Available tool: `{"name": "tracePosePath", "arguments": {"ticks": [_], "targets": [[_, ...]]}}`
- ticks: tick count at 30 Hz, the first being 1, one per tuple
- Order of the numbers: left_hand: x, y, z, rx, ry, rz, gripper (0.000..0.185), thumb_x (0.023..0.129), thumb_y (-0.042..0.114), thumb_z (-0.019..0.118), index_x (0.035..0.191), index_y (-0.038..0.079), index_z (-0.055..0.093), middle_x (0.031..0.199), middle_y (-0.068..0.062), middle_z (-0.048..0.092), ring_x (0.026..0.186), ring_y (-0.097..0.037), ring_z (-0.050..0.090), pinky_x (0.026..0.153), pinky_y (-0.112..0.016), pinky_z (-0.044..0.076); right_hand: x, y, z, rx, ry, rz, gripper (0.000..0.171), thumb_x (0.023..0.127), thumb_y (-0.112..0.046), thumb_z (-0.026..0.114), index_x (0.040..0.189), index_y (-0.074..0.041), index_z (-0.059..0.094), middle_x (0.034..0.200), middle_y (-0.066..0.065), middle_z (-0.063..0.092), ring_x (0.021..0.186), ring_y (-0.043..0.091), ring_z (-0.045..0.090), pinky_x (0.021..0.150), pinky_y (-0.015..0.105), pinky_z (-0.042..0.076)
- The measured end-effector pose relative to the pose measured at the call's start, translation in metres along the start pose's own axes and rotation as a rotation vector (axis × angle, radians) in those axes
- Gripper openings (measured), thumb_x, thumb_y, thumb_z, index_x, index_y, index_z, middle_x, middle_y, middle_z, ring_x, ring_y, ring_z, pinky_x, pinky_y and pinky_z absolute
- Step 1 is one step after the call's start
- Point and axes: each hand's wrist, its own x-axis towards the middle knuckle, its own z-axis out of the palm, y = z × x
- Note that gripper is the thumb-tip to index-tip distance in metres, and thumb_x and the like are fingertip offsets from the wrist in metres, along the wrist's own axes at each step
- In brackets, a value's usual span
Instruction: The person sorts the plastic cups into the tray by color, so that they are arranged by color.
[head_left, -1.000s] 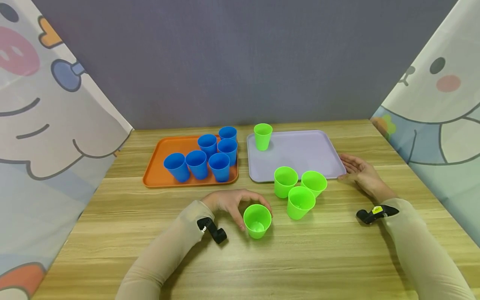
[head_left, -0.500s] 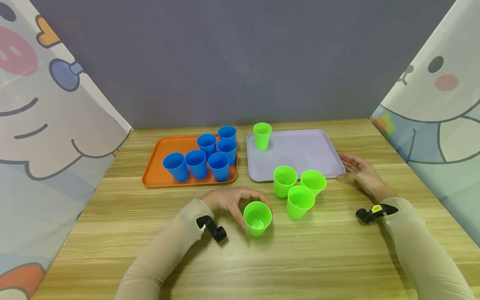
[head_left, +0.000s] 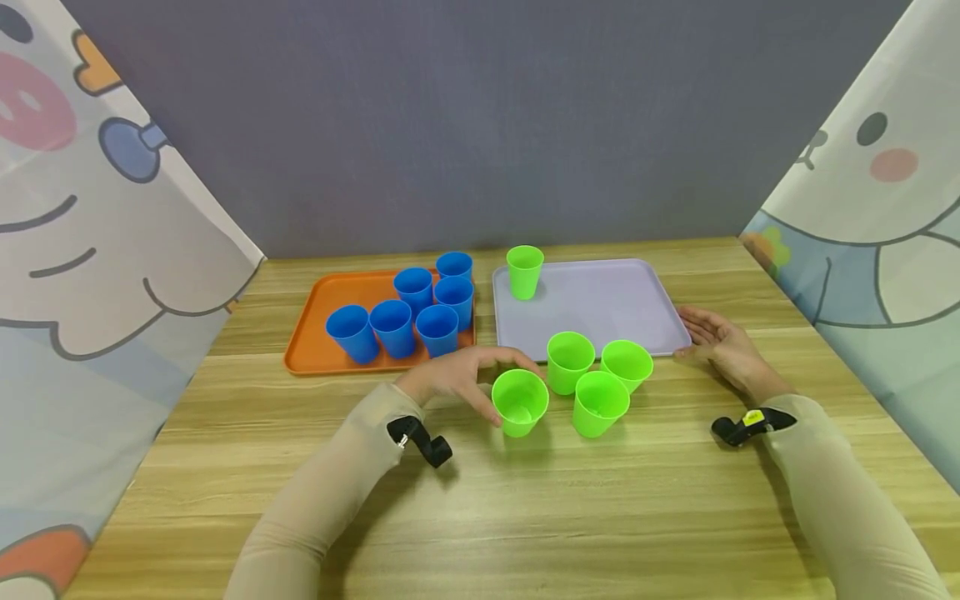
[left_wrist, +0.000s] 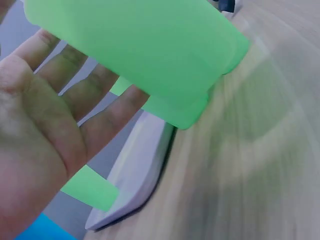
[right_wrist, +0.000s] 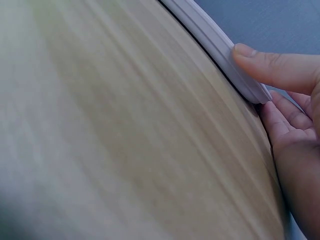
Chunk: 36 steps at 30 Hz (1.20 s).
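Note:
My left hand [head_left: 457,377] holds a green plastic cup [head_left: 521,408], thumb on the near side and fingers round the far side. In the left wrist view that cup [left_wrist: 145,45] tilts over the wooden table, fingers along its wall. Just to its right, three more green cups [head_left: 600,412] cluster at the front edge of the lavender tray [head_left: 600,292]. Another green cup [head_left: 525,279] stands at the tray's back left. My right hand [head_left: 723,350] grips the tray's front right corner; in the right wrist view the thumb [right_wrist: 275,70] lies against the rim.
To the left lies an orange tray [head_left: 326,325] bearing several blue cups [head_left: 393,329] grouped toward its right side. A grey panel [head_left: 480,125] rises behind the wooden table [head_left: 525,525]. Cartoon-printed cloths [head_left: 112,292] hang at both sides.
My left hand has carried its green cup away from me and slightly right, up beside the three-cup cluster. The right hand stays at the tray's corner.

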Motion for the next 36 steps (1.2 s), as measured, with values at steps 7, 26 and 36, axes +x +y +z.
{"name": "tracePosePath", "arguments": {"ticks": [7,26,36], "targets": [[0.004,0.011,-0.002,0.176,0.200,0.003,0.070,0.067,-0.003,0.088,0.130,-0.002,0.060,0.127,-0.008,0.065,0.121,-0.020,0.053,0.106,-0.041,0.038,0.000,0.000,-0.001,0.010,0.000,-0.005,0.074,0.074,0.031,0.062,0.141,0.005,0.043,0.128,-0.007,0.056,0.115,-0.001,0.056,0.095,0.012,0.043],[0.021,0.027,0.003,-0.003,0.612,-0.013,0.062,0.076,-0.010,0.080,0.133,-0.002,0.058,0.115,-0.015,0.069,0.103,-0.027,0.065,0.086,-0.044,0.056,0.000,0.002,-0.002,0.016,-0.005,-0.017,0.073,0.075,0.032,0.061,0.140,0.005,0.043,0.128,-0.007,0.057,0.115,-0.001,0.056,0.095,0.013,0.044],[0.041,0.027,0.002,0.010,0.854,-0.114,0.058,0.079,0.008,0.085,0.131,0.013,0.063,0.119,-0.004,0.068,0.106,-0.023,0.065,0.084,-0.035,0.056,-0.001,0.001,-0.001,0.021,-0.003,-0.006,0.074,0.075,0.031,0.061,0.141,0.007,0.040,0.128,-0.007,0.056,0.114,-0.002,0.056,0.095,0.012,0.043]]}}
